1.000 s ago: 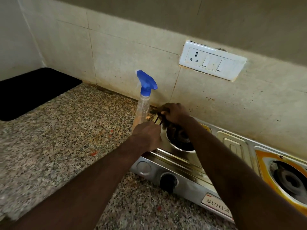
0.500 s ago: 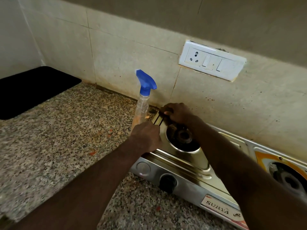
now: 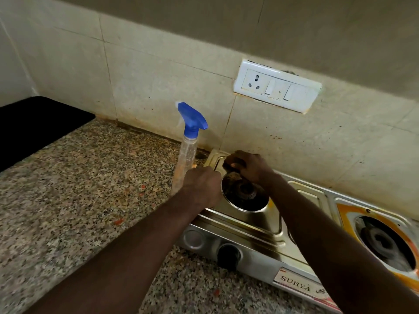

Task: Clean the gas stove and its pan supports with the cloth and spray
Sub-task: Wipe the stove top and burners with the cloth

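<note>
Right hand (image 3: 249, 167) is clamping a dark limp cloth (image 3: 228, 161), best held wadded, mid-frame; left hand (image 3: 201, 184), grip unclear, is bracing the steel stove (image 3: 249, 223).

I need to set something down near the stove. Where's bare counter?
Granite counter lies bare between the black mat and the spray bottle, and in front of the stove. Crowded: the stove's back-left corner, where the left hand and the right hand, gripping a dark cloth, meet.
</note>
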